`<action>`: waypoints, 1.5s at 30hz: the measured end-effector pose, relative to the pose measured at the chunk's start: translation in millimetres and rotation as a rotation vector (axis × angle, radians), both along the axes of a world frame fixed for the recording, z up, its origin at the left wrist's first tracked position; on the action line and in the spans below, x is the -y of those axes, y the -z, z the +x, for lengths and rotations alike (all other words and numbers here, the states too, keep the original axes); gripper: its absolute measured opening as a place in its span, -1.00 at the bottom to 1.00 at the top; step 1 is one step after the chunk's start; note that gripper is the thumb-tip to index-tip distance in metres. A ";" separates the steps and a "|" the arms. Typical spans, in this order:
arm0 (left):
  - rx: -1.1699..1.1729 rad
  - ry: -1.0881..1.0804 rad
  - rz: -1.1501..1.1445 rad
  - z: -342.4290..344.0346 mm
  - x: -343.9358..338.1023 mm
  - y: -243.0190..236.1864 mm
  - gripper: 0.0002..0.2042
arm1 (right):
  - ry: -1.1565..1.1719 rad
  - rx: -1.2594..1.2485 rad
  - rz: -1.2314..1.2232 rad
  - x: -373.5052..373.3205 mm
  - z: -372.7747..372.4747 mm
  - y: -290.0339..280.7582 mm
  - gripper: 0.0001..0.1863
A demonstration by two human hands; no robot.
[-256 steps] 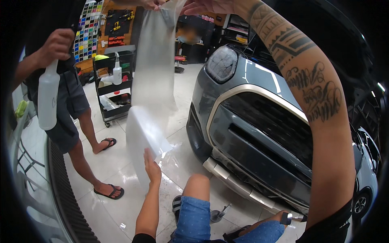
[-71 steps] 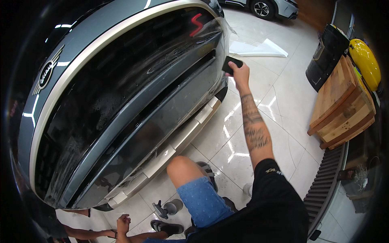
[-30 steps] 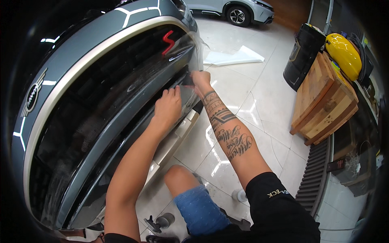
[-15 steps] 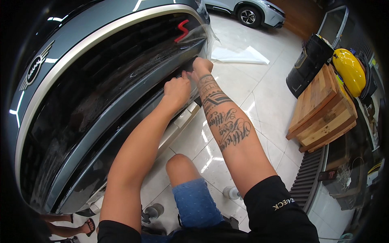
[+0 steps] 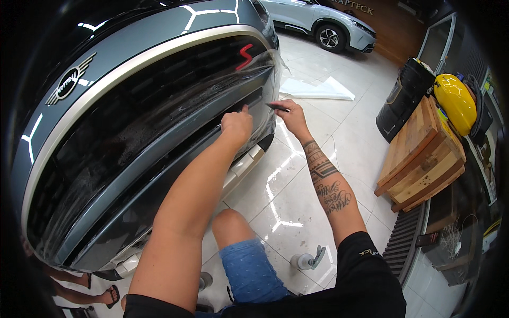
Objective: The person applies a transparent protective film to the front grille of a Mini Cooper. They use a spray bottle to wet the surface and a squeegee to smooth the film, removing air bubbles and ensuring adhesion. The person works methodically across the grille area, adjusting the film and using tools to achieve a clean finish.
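Note:
My left hand (image 5: 237, 124) touches the dark recessed slot (image 5: 216, 129) across the car front, index finger extended, others curled; whether they hold anything is hidden. To its right, my right hand (image 5: 290, 114) grips a small dark squeegee (image 5: 276, 107) at the corner of the grey car (image 5: 122, 40). Clear film (image 5: 268, 79), wrinkled at its loose outer edge, lies over that corner, below a red emblem (image 5: 244, 56). Streaks and wet patches mark the black grille. A pale bumper trim (image 5: 246, 161) runs beneath my hands.
A white car (image 5: 318, 29) stands behind, near a white sheet (image 5: 318, 89) on the floor. Right: black drum (image 5: 397, 106), wooden boxes (image 5: 413, 153), yellow shell-like object (image 5: 456, 103). A spray bottle (image 5: 302, 261) stands by my knee; another person's sandalled foot (image 5: 110, 297) is lower left.
My right hand has drawn away from my left, outward to the right and lower, and the squeegee now shows in it. My left hand is slightly lower, index finger reaching forward.

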State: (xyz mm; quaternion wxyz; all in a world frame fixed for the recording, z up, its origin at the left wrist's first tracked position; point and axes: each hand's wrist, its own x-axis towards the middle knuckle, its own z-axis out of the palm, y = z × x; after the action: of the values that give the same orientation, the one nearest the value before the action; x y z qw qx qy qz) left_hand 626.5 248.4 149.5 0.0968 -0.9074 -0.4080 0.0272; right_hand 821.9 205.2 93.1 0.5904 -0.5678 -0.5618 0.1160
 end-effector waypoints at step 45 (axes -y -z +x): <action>0.351 -0.150 -0.090 -99.2 41.9 46.9 -0.03 | -0.125 0.925 0.047 -45.6 -20.5 -51.4 -0.73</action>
State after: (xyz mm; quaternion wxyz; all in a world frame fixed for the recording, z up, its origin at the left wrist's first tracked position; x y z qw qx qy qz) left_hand 527.3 206.6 102.7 -0.0188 -0.8686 -0.4836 -0.1060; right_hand 801.4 250.8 144.5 0.2825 -0.5114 -0.8016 -0.1270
